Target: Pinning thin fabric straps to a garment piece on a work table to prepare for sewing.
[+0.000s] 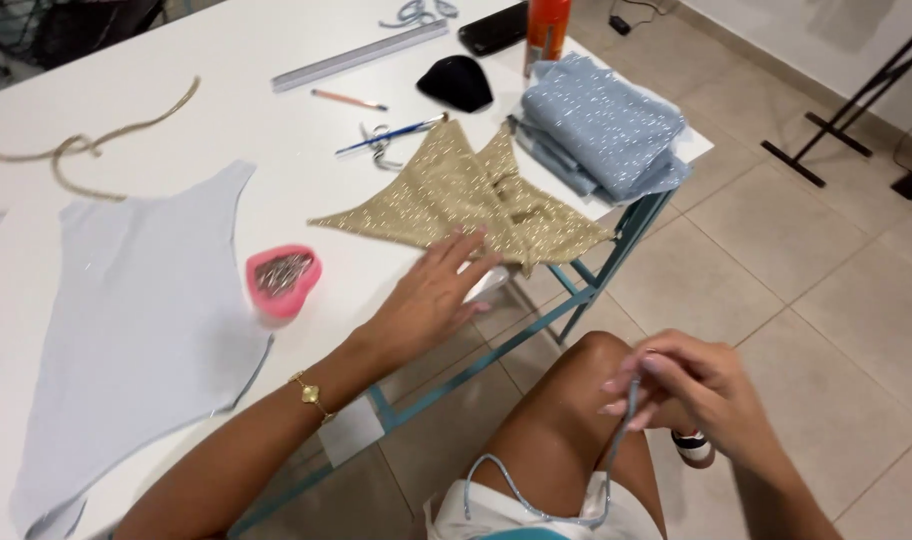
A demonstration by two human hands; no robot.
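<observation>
Head view: the left hand (pixel 438 290) lies flat at the worktop (pixel 226 70) edge in mid-frame, fingers spread and released, fingertips touching the lower edge of the gold fabric (pixel 466 195). The right hand (pixel 696 385) sits lower right, above the knee and off the worktop, pinching the upper end of a thin blue cord (pixel 616 455).

The worktop's near edge runs diagonally from lower left to upper right; beyond it is open tiled floor (pixel 826 260), with a black stand (pixel 846 110) at upper right. Between the left hand and the pink pin dish (pixel 283 278) there is bare worktop.

The pale grey fabric (pixel 136 320) is cut off at the lower left corner. The folded blue fabric (pixel 601 130) overhangs the worktop corner. An orange can (pixel 548 25) and a dark phone (pixel 491 28) are cut by the top edge. The cord's lower loop lies on the white shorts (pixel 476 515); whether it is attached there is hard to tell.

The cord hangs nearly vertical from the fingers, then curves left across the lap. The gold fabric's long axis runs left to right, one point aiming left, two peaks aiming up.
</observation>
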